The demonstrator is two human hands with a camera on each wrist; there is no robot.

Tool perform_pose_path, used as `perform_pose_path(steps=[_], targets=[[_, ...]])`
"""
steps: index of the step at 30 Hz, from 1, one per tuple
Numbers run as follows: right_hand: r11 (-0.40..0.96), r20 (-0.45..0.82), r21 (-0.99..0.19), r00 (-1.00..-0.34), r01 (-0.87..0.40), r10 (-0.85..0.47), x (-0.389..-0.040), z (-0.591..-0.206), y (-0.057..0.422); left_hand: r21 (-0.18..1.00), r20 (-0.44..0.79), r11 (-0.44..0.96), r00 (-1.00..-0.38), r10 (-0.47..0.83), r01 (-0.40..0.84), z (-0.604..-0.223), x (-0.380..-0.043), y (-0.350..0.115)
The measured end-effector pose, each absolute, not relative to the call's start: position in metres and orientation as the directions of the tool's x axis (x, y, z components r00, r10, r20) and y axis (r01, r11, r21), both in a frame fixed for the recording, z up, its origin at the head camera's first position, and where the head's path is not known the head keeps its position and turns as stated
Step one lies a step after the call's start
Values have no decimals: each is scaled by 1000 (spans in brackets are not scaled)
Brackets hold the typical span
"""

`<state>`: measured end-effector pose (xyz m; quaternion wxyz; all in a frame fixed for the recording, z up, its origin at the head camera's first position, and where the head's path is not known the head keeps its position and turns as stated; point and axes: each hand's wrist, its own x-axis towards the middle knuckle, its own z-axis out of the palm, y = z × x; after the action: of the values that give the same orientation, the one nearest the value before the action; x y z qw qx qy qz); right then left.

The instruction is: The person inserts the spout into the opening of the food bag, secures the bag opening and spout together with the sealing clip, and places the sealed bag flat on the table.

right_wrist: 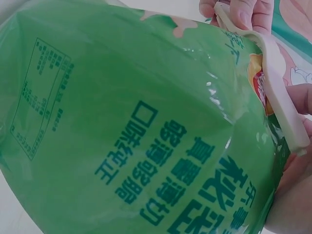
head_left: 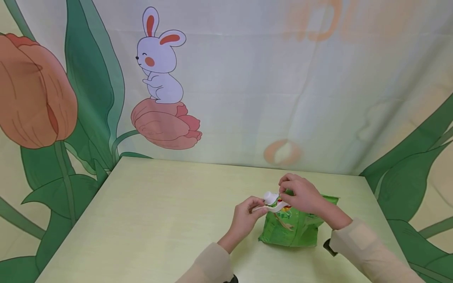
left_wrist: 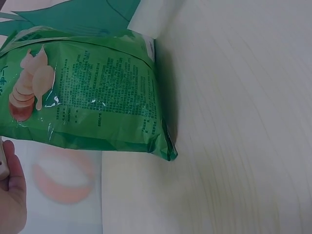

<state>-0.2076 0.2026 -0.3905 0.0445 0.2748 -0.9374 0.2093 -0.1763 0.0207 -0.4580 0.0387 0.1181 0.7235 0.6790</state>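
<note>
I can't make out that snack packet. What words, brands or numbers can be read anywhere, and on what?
Green bag, large dark-green Chinese characters: only "真" and "薄" read with any confidence.
Green bag, boxed table and fine print: too small to read.
Backdrop: no words, only pictures.

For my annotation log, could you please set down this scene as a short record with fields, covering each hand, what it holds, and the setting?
Left hand: left hand pinches one end of the white plastic bag clip
Right hand: right hand grips the clip's other end at the bag's top
Bag: glossy green plastic snack bag with dark green print, resting on the table
Clip position: across the bag's top edge; whether it is latched cannot be told
Surface: pale yellow-green table
Backdrop: cloth with a white rabbit and orange tulips
</note>
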Motion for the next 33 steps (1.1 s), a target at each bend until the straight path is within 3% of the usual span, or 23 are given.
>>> perform_pose_path(steps=[9, 20, 33], targets=[[762, 182, -401, -860, -508, -478, -205, -388, 203, 991, 132, -28, -963, 234, 129, -472, -184, 25], [765, 158, -423, -871, -485, -465, -204, -387, 205, 973, 166, 118, -960, 225, 196, -452, -176, 27], [739, 172, -455, -863, -497, -475, -205, -392, 206, 984, 146, 68, -963, 226, 165, -491, -192, 32]])
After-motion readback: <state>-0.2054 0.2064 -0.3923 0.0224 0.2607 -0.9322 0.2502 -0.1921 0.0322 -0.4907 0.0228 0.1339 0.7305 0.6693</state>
